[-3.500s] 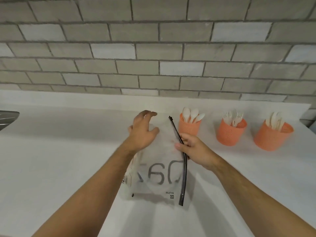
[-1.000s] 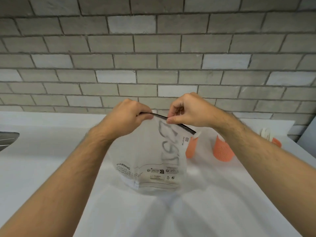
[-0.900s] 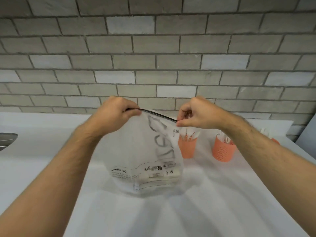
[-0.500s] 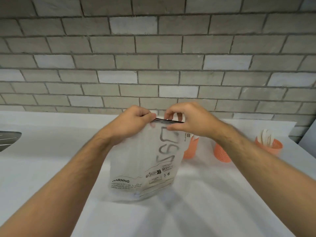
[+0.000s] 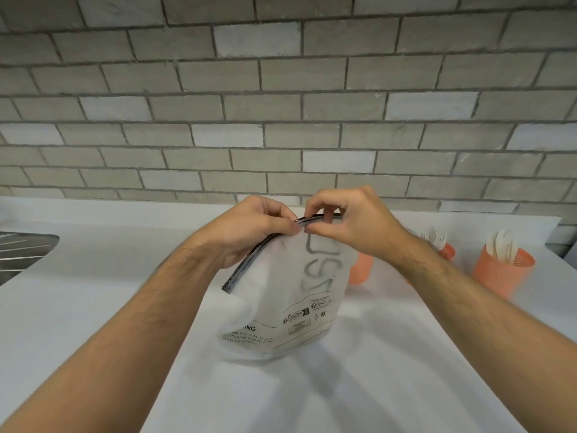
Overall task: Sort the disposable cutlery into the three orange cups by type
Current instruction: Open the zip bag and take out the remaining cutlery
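A frosted plastic zip bag [image 5: 290, 307] with a black zip strip hangs above the white counter, held up in the middle of the head view. My left hand [image 5: 249, 226] and my right hand [image 5: 352, 223] both pinch the zip strip at the top, fingertips almost touching. The bag looks empty. Behind it stand three orange cups: one [image 5: 360, 271] mostly hidden by the bag, one [image 5: 446, 251] behind my right forearm, one [image 5: 502, 270] at the far right. White cutlery sticks up from the two right cups.
The white counter [image 5: 93, 301] runs to a grey brick wall [image 5: 281, 120]. A metal sink drainer [image 5: 22, 254] sits at the left edge. The counter's right end lies just past the right cup.
The bag went from lying flat on the counter to being held up by its zip strip. In the last half second my hands closed together on the strip, and its left end now droops.
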